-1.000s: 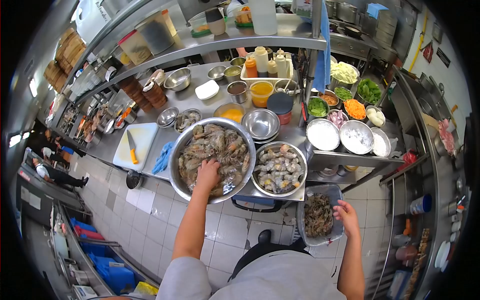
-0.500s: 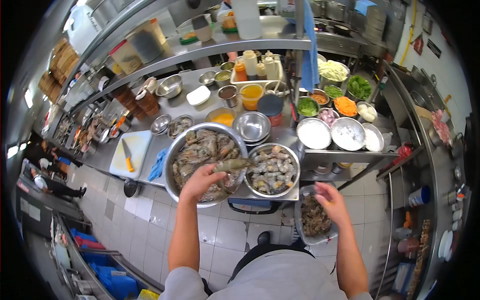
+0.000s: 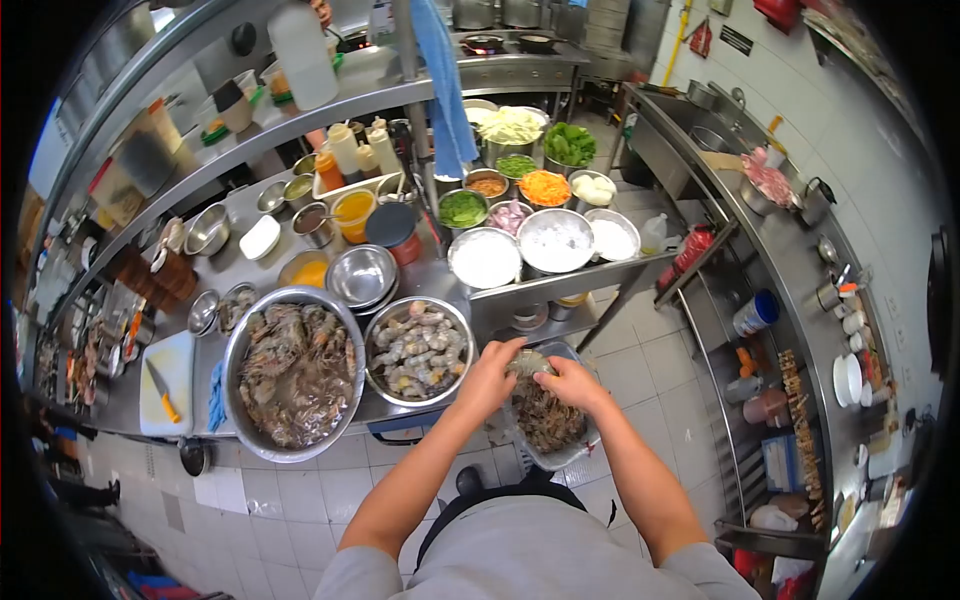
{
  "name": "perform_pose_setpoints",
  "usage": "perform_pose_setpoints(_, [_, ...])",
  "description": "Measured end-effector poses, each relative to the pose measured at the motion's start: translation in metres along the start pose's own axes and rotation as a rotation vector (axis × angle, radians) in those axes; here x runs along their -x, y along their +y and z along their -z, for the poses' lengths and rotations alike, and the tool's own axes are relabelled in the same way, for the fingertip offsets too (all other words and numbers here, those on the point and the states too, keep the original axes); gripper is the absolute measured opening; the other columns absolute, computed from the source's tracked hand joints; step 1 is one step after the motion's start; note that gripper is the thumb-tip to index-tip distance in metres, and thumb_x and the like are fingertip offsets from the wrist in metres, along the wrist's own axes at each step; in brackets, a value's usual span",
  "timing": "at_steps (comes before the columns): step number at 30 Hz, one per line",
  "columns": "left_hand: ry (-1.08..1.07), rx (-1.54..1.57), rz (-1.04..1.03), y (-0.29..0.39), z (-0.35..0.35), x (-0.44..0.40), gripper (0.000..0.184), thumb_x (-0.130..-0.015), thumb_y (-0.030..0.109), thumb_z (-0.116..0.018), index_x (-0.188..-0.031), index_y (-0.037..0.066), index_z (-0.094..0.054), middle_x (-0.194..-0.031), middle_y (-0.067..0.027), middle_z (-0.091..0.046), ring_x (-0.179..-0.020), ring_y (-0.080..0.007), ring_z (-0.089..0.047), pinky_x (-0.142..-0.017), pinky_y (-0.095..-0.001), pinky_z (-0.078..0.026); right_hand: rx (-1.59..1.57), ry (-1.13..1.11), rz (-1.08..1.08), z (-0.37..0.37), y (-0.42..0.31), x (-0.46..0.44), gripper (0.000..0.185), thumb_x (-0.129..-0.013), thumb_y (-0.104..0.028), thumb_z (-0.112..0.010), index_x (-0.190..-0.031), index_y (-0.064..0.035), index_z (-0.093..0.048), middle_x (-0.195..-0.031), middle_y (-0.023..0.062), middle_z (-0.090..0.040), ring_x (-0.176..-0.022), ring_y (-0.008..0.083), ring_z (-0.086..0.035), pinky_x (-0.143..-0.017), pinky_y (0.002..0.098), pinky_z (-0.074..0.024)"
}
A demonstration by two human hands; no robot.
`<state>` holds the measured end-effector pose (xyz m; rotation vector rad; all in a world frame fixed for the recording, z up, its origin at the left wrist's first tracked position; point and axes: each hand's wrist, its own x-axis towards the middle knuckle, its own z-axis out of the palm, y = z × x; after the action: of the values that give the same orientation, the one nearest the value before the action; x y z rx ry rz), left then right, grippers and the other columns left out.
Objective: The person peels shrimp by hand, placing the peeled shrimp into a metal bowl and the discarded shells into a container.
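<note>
Over a plastic-lined bin of shrimp heads and shells, my two hands meet around one shrimp. Its left side is gripped by my left hand, fingers closed. My right hand pinches it from the other side, and the fingers partly hide it. Just left of the hands, a steel bowl on the counter holds peeled grey shrimp. Farther left, a larger steel basin contains whole, unpeeled shrimp in murky liquid.
A white cutting board with a yellow-handled knife lies at the counter's left, beside a blue cloth. Empty nested bowls stand behind. Bowls of white powder and cut vegetables occupy the right stand. A blue towel hangs above.
My left hand has carried the shrimp rightward from over the large basin to the bin. My right hand, empty before, now grips the shrimp too. The view has turned right.
</note>
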<state>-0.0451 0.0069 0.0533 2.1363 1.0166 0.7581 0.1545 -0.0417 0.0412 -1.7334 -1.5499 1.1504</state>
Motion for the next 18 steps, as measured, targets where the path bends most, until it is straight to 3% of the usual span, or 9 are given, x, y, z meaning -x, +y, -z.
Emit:
perform_pose_setpoints(1, [-0.024,-0.095,-0.038,0.015,-0.002,-0.001,0.054,-0.080,-0.001,-0.062,-0.132,0.010,-0.055,-0.110,-0.0160,-0.061,-0.096,-0.0342,-0.064,-0.083,-0.0429,-0.052,-0.092,-0.026,-0.133,0.002,0.005,0.004,0.041,-0.088,-0.034,-0.067,-0.107,0.0015,-0.065,-0.094,0.0196,-0.069,-0.088,0.0366,-0.066,-0.079,0.0420,-0.0509])
perform_pose_setpoints(3, [-0.041,-0.201,-0.131,0.014,-0.020,-0.005,0.053,-0.079,-0.001,-0.062,-0.130,0.011,-0.057,-0.108,-0.0135,-0.060,-0.096,-0.0343,-0.063,-0.083,-0.0437,-0.052,-0.167,0.015,-0.172,0.004,0.013,0.013,0.041,-0.087,-0.036,-0.067,-0.103,0.0025,-0.065,-0.091,0.0224,-0.069,-0.086,0.0398,-0.066,-0.078,0.0441,-0.0508])
perform_pose_setpoints(5, [-0.026,-0.305,-0.264,0.011,-0.033,-0.008,0.053,-0.079,0.001,-0.063,-0.130,0.012,-0.059,-0.109,-0.0119,-0.061,-0.096,-0.0328,-0.064,-0.082,-0.0433,-0.052,0.130,0.110,-0.038,0.005,0.018,0.019,0.037,-0.090,-0.033,-0.066,-0.099,0.0031,-0.063,-0.083,0.0211,-0.067,-0.076,0.0329,-0.063,-0.073,0.0420,-0.0487])
perform_pose_setpoints(7, [-0.024,-0.315,-0.267,0.012,-0.043,-0.007,0.050,-0.080,0.003,-0.063,-0.129,0.012,-0.060,-0.113,-0.0118,-0.063,-0.097,-0.0319,-0.064,-0.082,-0.0420,-0.053,0.094,0.170,0.009,0.002,0.031,0.020,0.037,-0.090,-0.034,-0.066,-0.097,0.0025,-0.063,-0.084,0.0208,-0.066,-0.076,0.0337,-0.063,-0.073,0.0422,-0.0485])
perform_pose_setpoints(10, [0.011,-0.234,-0.176,0.013,-0.058,-0.005,0.048,-0.081,0.003,-0.061,-0.128,0.010,-0.060,-0.117,-0.0149,-0.064,-0.102,-0.0332,-0.064,-0.085,-0.0419,-0.053,0.068,0.239,0.051,0.001,0.040,0.023,0.036,-0.089,-0.034,-0.067,-0.094,0.0011,-0.063,-0.085,0.0202,-0.066,-0.077,0.0351,-0.062,-0.073,0.0427,-0.0482])
perform_pose_setpoints(12, [-0.028,-0.105,-0.019,0.010,-0.067,-0.003,0.048,-0.082,0.004,-0.060,-0.130,0.009,-0.059,-0.113,-0.0179,-0.067,-0.100,-0.0354,-0.066,-0.087,-0.0429,-0.053,0.075,0.250,0.047,0.001,0.040,0.023,0.034,-0.089,-0.033,-0.068,-0.094,0.0002,-0.063,-0.085,0.0199,-0.066,-0.077,0.0359,-0.062,-0.073,0.0429,-0.0482])
perform_pose_setpoints(14, [-0.032,-0.046,0.035,0.003,-0.076,-0.002,0.049,-0.083,0.005,-0.059,-0.132,0.008,-0.057,-0.109,-0.0189,-0.068,-0.097,-0.0372,-0.066,-0.087,-0.0432,-0.053,0.127,0.250,0.046,0.001,0.041,0.025,0.031,-0.088,-0.032,-0.068,-0.097,-0.0024,-0.065,-0.089,0.0219,-0.067,-0.086,0.0420,-0.063,-0.075,0.0473,-0.0483])
perform_pose_setpoints(16, [-0.031,0.015,0.094,-0.006,-0.081,-0.001,0.050,-0.084,0.005,-0.059,-0.134,0.008,-0.056,-0.106,-0.0200,-0.068,-0.095,-0.0389,-0.067,-0.087,-0.0435,-0.053,0.119,0.255,0.080,-0.003,0.046,0.022,0.029,-0.088,-0.030,-0.068,-0.097,-0.0028,-0.065,-0.090,0.0210,-0.067,-0.088,0.0415,-0.063,-0.076,0.0472,-0.0482])
perform_pose_setpoints(18, [-0.074,0.161,0.150,-0.011,-0.081,0.001,0.046,-0.087,0.006,-0.055,-0.133,0.005,-0.056,-0.093,-0.0203,-0.069,-0.073,-0.0353,-0.068,-0.070,-0.0426,-0.055,0.109,0.258,0.112,-0.007,0.050,0.017,0.027,-0.088,-0.029,-0.068,-0.097,-0.0031,-0.065,-0.091,0.0202,-0.067,-0.089,0.0409,-0.062,-0.077,0.0470,-0.0480])
